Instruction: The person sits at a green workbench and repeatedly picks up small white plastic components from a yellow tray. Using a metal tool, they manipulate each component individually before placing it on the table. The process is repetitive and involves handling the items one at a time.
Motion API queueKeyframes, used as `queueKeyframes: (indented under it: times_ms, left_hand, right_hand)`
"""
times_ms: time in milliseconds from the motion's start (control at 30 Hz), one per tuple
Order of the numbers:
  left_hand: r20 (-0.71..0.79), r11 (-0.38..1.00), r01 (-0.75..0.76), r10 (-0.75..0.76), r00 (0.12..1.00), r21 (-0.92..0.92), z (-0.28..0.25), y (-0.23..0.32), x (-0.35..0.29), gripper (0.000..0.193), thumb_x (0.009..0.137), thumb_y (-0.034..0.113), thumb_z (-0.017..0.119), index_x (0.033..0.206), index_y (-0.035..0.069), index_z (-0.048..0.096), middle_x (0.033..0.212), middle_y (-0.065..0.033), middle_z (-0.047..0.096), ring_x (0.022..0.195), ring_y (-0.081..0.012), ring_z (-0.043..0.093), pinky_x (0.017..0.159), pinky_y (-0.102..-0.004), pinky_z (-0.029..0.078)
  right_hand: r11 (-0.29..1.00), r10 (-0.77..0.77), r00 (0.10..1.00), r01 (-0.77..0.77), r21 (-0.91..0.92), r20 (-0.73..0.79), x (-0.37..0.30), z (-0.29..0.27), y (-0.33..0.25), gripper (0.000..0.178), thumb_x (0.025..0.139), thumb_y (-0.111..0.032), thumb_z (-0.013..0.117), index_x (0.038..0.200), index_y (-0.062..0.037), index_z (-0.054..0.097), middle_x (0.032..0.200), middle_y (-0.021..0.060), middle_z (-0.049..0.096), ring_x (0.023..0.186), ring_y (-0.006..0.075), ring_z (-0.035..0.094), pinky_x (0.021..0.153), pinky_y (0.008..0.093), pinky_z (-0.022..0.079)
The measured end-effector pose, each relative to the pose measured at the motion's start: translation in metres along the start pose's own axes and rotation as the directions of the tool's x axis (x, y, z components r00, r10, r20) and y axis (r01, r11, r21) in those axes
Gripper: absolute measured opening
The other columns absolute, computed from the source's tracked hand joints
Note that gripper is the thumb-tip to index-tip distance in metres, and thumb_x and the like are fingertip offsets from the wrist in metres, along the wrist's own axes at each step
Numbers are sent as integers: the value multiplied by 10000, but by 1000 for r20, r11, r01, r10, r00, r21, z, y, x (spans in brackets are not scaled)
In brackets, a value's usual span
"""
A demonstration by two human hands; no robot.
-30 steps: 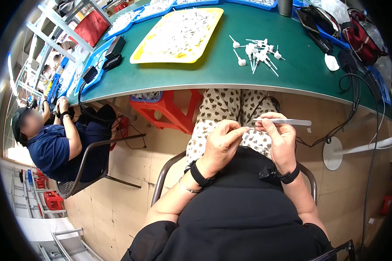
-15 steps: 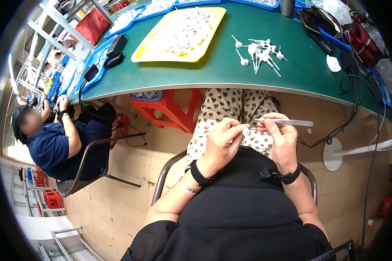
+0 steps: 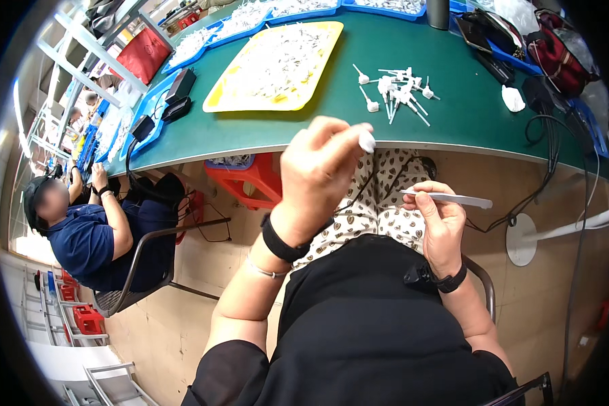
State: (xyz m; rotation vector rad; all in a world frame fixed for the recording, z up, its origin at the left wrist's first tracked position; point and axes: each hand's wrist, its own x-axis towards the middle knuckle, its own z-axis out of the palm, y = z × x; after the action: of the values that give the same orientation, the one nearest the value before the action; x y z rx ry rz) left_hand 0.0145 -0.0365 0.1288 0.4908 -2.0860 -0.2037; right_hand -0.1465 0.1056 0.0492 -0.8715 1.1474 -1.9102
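Below the curved edge of the green table (image 3: 453, 101), the left hand (image 3: 321, 169) is raised, its fingers pinched shut around a small white plastic piece (image 3: 367, 141). Lower and to the side, the right hand (image 3: 440, 220) is closed on slim metal tweezers (image 3: 450, 198), held level over the patterned lap. On the matte tabletop lie a loose cluster of white stemmed parts (image 3: 396, 88) and a yellow tray (image 3: 277, 64) of similar pieces.
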Motion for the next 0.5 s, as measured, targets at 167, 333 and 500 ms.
queueKeyframes:
  times_ms: [167,333,500]
  left_hand:
    - [143,994,68,-79,987,79,29,21,-54,224,814,83,774,1026,143,731,840,-26,644,664,-233,578,604,-348,476]
    - [202,987,160,-164,966,36,30,27,-70,236,826,62,764,1053,121,735,845,-36,647,719,-232,611,657,-340,501]
    - [344,724,509,-381,858,-466,37,22,-89,206,891,32,734,1094,63,753,953,-70,695,868,-180,675,751,-307,554]
  right_hand:
    - [999,-48,998,48,-19,33,-2,2,-2,160,983,-62,665,1118,24,652,999,94,705,901,143,696,832,290,590]
    - [999,-24,999,26,-31,42,-3,1,1,156,980,-56,667,1111,27,651,1001,87,704,901,140,691,832,280,581]
    - [999,-34,998,35,-28,51,-5,3,0,145,981,-48,662,1107,25,651,1007,86,701,910,142,689,840,280,575]
